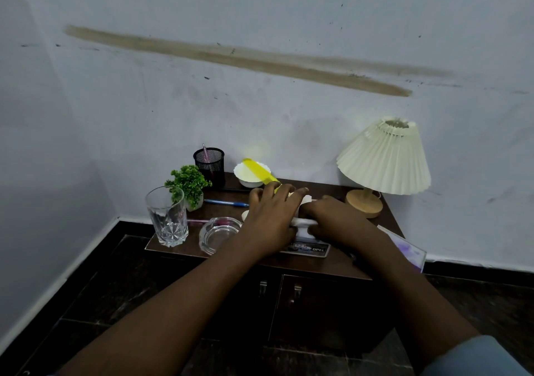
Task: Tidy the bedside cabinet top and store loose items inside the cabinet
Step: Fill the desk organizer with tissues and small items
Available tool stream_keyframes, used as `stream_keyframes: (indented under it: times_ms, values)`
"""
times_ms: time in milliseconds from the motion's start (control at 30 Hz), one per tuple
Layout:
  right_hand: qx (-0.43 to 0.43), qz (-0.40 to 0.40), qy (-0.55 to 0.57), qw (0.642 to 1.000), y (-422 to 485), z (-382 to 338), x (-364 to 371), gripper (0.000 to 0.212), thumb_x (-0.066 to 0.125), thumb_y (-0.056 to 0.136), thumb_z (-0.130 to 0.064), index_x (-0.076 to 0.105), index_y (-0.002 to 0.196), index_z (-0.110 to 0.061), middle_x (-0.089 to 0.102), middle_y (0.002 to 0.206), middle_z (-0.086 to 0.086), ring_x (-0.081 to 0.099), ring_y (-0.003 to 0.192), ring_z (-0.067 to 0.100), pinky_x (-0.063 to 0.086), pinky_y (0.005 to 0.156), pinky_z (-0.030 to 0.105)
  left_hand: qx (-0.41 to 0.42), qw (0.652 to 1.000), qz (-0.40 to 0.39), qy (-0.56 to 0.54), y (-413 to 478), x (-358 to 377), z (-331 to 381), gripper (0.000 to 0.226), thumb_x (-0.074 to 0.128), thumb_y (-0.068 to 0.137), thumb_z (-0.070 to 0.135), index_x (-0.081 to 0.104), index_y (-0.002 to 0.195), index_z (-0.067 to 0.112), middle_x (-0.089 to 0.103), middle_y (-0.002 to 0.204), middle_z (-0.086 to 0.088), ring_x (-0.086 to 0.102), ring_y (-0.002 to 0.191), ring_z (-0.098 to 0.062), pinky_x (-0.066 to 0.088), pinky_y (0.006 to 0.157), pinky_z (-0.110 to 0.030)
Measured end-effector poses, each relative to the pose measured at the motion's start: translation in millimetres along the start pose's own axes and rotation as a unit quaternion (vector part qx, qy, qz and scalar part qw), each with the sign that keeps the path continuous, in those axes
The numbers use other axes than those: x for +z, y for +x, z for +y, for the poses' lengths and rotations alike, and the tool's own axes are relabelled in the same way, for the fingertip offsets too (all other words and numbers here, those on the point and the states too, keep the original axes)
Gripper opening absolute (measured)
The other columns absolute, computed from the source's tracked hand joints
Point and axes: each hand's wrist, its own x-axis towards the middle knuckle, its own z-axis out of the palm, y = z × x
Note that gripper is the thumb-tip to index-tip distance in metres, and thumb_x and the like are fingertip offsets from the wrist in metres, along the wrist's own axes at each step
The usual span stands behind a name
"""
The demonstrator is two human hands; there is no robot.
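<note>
Both my hands are over the middle of the dark wooden bedside cabinet top (332, 263). My left hand (270, 219) covers a white object (303, 228) and touches a yellow comb (260, 170) that leans into a white bowl (248, 179). My right hand (332, 217) grips the same white object from the right; what the object is stays hidden. A printed card (313, 249) lies under the hands. A blue pen (225, 202) and a pink pen (198, 221) lie loose on the top. The two cabinet doors (318, 309) below are closed.
A tall drinking glass (167, 217) and a glass ashtray (218, 234) stand at the front left. A small potted plant (189, 185) and a black mesh pen holder (210, 166) sit behind them. A pleated lamp (384, 159) stands at the right, a purple-marked booklet (404, 248) at the right edge.
</note>
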Motion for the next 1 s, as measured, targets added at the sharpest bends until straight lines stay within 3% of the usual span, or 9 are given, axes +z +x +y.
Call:
stream_keyframes:
  times_ms: [67, 100, 167, 267, 367, 467, 633, 867, 1000]
  values:
    - [-0.004, 0.007, 0.001, 1.0, 0.7, 0.8, 1.8, 0.031, 0.058, 0.087, -0.017, 0.067, 0.115, -0.025, 0.068, 0.111, 0.005, 0.057, 0.101, 0.027, 0.05, 0.084, 0.038, 0.018, 0.999, -0.012, -0.025, 0.2, -1.5, -1.2, 0.082, 0.066, 0.078, 0.041, 0.032, 0.152, 0.039, 0.038, 0.151, 0.009, 0.029, 0.139, -0.022, 0.025, 0.103, -0.047]
    - [-0.009, 0.015, 0.001, 1.0, 0.6, 0.9, 3.3, 0.03, 0.059, 0.087, -0.018, 0.067, 0.116, -0.023, 0.068, 0.111, 0.005, 0.058, 0.101, 0.028, 0.046, 0.082, 0.027, 0.021, 0.998, -0.023, -0.06, 0.1, -2.4, -2.6, 0.078, 0.065, 0.077, 0.045, 0.034, 0.149, 0.041, 0.037, 0.15, 0.011, 0.028, 0.139, -0.019, 0.025, 0.103, -0.046]
    - [-0.02, 0.028, -0.003, 0.999, -0.5, -0.3, 5.9, 0.023, 0.062, 0.089, -0.019, 0.069, 0.11, -0.018, 0.068, 0.103, 0.007, 0.058, 0.099, 0.029, 0.027, 0.066, 0.011, 0.016, 0.991, -0.037, -0.126, -0.5, -4.0, -6.0, 0.067, 0.064, 0.074, 0.051, 0.04, 0.136, 0.042, 0.039, 0.145, 0.016, 0.028, 0.136, -0.016, 0.022, 0.098, -0.04]
    - [-0.029, 0.031, -0.009, 0.999, -1.9, -1.2, 4.7, 0.018, 0.065, 0.088, -0.025, 0.068, 0.105, -0.019, 0.067, 0.097, 0.005, 0.057, 0.096, 0.027, 0.019, 0.064, 0.023, 0.0, 0.99, -0.039, -0.134, -0.9, -4.4, -11.6, 0.053, 0.069, 0.073, 0.05, 0.043, 0.117, 0.037, 0.041, 0.139, 0.016, 0.029, 0.132, -0.016, 0.018, 0.092, -0.037]
    - [-0.012, 0.013, 0.02, 1.0, -2.3, 4.3, -1.1, 0.021, 0.068, 0.084, -0.033, 0.065, 0.105, -0.03, 0.068, 0.101, -0.004, 0.054, 0.097, 0.024, 0.043, 0.087, 0.034, -0.012, 0.99, -0.043, -0.136, -1.5, -5.2, -15.1, 0.039, 0.065, 0.072, 0.051, 0.044, 0.103, 0.039, 0.041, 0.142, 0.016, 0.027, 0.134, -0.015, 0.024, 0.098, -0.042]
    - [0.0, 0.014, 0.024, 1.0, -3.9, 8.2, -3.1, 0.02, 0.067, 0.084, -0.028, 0.063, 0.103, -0.033, 0.068, 0.104, -0.007, 0.054, 0.098, 0.021, 0.05, 0.088, 0.044, -0.012, 0.99, -0.041, -0.135, -2.2, -5.7, -15.2, 0.024, 0.061, 0.075, 0.051, 0.051, 0.094, 0.04, 0.04, 0.147, 0.014, 0.024, 0.137, -0.014, 0.024, 0.104, -0.047]
    - [-0.005, 0.018, 0.004, 1.0, -2.5, 4.9, 4.6, 0.023, 0.063, 0.086, -0.021, 0.07, 0.107, -0.028, 0.07, 0.103, 0.0, 0.055, 0.096, 0.022, 0.049, 0.076, 0.036, 0.005, 0.997, -0.033, -0.073, -2.4, -1.9, -10.5, 0.02, 0.062, 0.083, 0.046, 0.065, 0.097, 0.032, 0.038, 0.152, 0.008, 0.023, 0.14, -0.02, 0.021, 0.104, -0.047]
    - [0.011, 0.044, 0.029, 0.999, -1.2, 7.0, -0.6, 0.024, 0.066, 0.083, -0.019, 0.073, 0.104, -0.029, 0.073, 0.099, -0.005, 0.062, 0.097, 0.02, 0.052, 0.086, 0.039, 0.003, 0.999, -0.024, -0.023, -3.7, -4.8, -6.9, 0.025, 0.06, 0.086, 0.044, 0.067, 0.103, 0.027, 0.037, 0.155, 0.003, 0.025, 0.141, -0.024, 0.022, 0.107, -0.049]
    - [0.005, 0.04, 0.015, 0.999, -2.3, 1.8, 5.3, 0.027, 0.06, 0.088, -0.016, 0.072, 0.109, -0.027, 0.071, 0.102, 0.001, 0.058, 0.099, 0.024, 0.046, 0.075, 0.033, 0.003, 0.999, -0.037, -0.004, -4.4, -3.6, -3.2, 0.029, 0.06, 0.086, 0.043, 0.068, 0.11, 0.027, 0.035, 0.157, 0.002, 0.025, 0.142, -0.026, 0.022, 0.109, -0.051]
